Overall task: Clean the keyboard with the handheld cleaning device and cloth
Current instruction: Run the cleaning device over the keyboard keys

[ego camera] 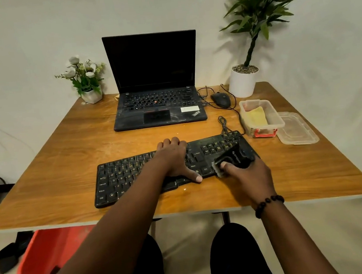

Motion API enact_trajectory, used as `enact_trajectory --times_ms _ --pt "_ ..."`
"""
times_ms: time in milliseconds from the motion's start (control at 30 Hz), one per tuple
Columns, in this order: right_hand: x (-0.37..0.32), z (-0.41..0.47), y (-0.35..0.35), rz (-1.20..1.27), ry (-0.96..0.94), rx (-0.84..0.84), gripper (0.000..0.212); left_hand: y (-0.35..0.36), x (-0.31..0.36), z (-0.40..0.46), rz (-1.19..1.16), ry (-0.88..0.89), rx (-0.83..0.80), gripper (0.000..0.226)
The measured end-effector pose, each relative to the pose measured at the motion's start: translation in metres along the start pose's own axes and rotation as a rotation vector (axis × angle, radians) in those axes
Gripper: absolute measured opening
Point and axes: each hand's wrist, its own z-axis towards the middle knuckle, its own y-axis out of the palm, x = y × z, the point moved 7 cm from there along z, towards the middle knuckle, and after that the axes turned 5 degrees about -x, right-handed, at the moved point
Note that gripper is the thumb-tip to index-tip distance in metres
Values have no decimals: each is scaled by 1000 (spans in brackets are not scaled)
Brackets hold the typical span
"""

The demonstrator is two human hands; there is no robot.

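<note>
Clear tub (pixel 274 115), right bench edge: yellow cloth (pixel 257 115) inside; lid (pixel 296 128) beside it. My left grip (pixel 173 158): flat, open on keyboard (pixel 121 177), near bench front edge. My right grip (pixel 247 174): holding black cleaning device (pixel 235 157) over keyboard's right end. Laptop (pixel 157 107) label: ThinkPad.

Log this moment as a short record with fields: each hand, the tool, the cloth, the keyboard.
left hand: lies on the keyboard's middle, fingers bent over its far edge, thumb at its near edge
right hand: grips the cleaning device
cleaning device: black, brush end down on the keyboard's right part
cloth: yellow, inside the open plastic container, not in use
container lid: on the table right of the container
keyboard: black, flat on the wooden table
</note>
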Motion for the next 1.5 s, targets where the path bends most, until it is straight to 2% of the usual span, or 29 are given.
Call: enact_trajectory --times_ms 133,333,600,733,933,1033,1233,1500 --pt "6 4 -6 -135 2 -11 47 1 1 1 39 -10 -36 130" --pt "10 25 -51 -245 18 193 47 0 9 5 82 4 -71 130" --pt "-11 74 -55 -443 -89 199 40 1 17 8 104 23 -150 132" --pt "-25 103 -39 -565 -113 112 45 1 15 7 92 15 -130 131" --pt "-51 123 -4 -644 -177 -143 56 -4 11 7 68 15 -94 130" --pt "-65 115 23 -664 -236 -250 54 -4 6 6 78 4 -98 130" --pt "-83 81 67 -636 -394 -352 47 -2 6 8 59 -2 -91 131" --pt "-58 30 51 -560 -389 -440 42 3 -1 6 44 4 -79 134"
